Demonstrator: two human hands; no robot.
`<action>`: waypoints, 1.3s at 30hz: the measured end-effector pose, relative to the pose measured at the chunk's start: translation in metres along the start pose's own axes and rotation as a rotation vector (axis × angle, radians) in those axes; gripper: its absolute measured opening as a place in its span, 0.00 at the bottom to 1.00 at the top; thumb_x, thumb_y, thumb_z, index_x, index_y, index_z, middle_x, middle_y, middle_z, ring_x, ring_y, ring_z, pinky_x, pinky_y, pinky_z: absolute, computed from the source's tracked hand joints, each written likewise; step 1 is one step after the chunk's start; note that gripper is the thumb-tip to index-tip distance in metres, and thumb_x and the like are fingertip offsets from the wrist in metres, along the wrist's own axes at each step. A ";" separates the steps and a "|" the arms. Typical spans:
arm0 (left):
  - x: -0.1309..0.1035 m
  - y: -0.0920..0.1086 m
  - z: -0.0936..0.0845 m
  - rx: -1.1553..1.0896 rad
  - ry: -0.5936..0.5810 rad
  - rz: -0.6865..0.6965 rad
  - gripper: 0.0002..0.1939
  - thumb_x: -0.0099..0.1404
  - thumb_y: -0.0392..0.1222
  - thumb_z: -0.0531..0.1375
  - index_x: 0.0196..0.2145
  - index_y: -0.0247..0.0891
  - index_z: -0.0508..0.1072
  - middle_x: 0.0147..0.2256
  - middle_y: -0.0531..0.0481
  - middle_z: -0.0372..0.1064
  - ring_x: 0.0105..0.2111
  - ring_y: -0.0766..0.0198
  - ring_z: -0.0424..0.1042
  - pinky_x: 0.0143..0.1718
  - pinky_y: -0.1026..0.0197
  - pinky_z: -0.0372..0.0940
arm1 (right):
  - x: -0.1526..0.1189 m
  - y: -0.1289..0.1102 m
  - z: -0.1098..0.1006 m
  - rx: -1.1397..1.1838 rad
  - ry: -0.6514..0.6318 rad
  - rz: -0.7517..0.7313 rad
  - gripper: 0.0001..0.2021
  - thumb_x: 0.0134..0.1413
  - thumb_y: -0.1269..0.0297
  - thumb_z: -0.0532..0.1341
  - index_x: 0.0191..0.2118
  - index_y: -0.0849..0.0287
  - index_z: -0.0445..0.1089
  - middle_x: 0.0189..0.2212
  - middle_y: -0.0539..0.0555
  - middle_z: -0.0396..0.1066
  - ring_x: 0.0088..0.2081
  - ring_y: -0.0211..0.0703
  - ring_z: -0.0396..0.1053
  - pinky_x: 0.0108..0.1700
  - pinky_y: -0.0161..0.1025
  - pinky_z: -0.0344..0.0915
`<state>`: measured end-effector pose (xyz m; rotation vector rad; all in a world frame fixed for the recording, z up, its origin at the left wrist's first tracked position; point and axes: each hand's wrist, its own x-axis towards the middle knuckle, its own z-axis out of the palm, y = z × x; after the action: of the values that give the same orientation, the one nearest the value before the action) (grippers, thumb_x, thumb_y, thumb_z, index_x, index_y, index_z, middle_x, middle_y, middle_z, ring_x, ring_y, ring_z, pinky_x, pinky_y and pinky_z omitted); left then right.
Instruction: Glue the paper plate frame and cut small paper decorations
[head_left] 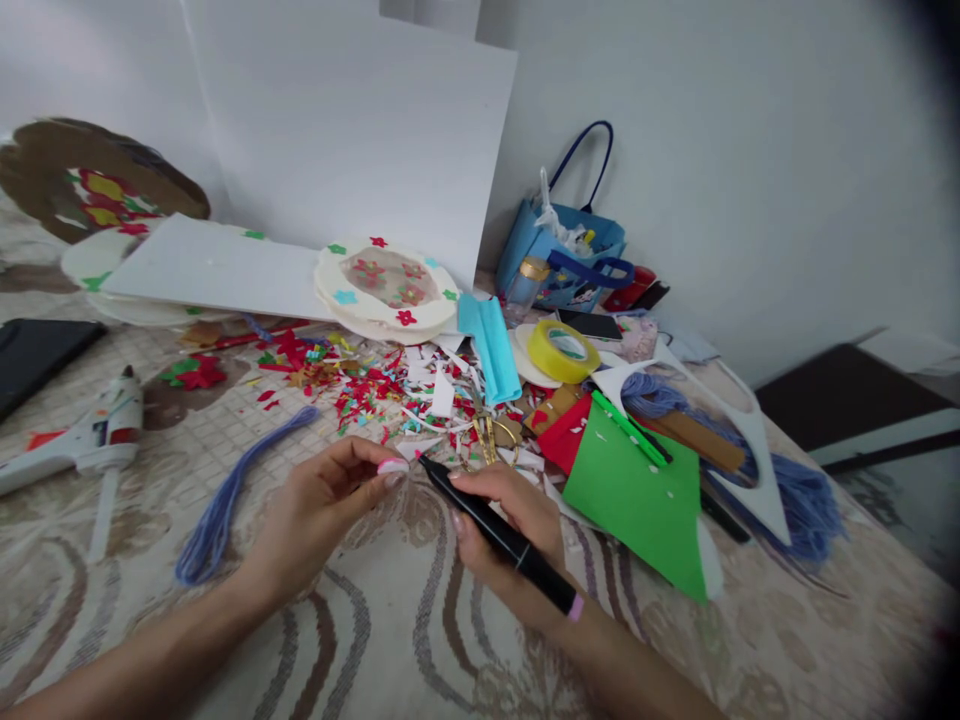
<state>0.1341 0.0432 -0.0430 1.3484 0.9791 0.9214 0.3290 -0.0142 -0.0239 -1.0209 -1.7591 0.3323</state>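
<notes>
Between the thumb and fingers of my left hand point(330, 500) is a small white paper piece point(393, 466) with pink colouring along its upper edge. My right hand point(510, 520) grips a black marker pen point(499, 535) with a pink end and a pink tip. The tip points at the paper piece, a short gap away from it. Just beyond my hands lie gold-handled scissors point(487, 440), partly hidden among coloured paper scraps point(375, 390). A bundle of blue-purple yarn point(225, 510) rests left of my left hand.
On the left are a glue gun point(112, 430) and a black device point(37, 350). Decorated discs point(386, 290) stand behind the scraps. To the right lie yellow tape point(562, 350), green paper point(637, 500), a green marker point(631, 428) and more yarn point(806, 505). A blue bag point(562, 250) stands behind.
</notes>
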 end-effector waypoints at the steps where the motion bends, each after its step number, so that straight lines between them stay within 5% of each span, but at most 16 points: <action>1: 0.000 0.000 0.000 -0.007 -0.008 -0.007 0.07 0.59 0.42 0.62 0.35 0.38 0.71 0.33 0.51 0.72 0.33 0.66 0.69 0.33 0.66 0.63 | 0.001 -0.001 0.000 0.009 -0.004 0.000 0.13 0.50 0.73 0.59 0.43 0.59 0.67 0.35 0.53 0.72 0.36 0.38 0.70 0.39 0.34 0.67; 39: -0.001 -0.003 0.003 -0.037 0.023 0.068 0.05 0.58 0.40 0.63 0.31 0.39 0.71 0.36 0.50 0.72 0.39 0.61 0.71 0.42 0.60 0.65 | -0.004 0.004 0.007 -0.045 -0.027 -0.114 0.14 0.50 0.70 0.59 0.45 0.57 0.65 0.35 0.54 0.72 0.36 0.41 0.71 0.39 0.37 0.70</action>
<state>0.1361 0.0412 -0.0459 1.3490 0.9338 1.0039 0.3249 -0.0133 -0.0317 -0.9475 -1.8483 0.2373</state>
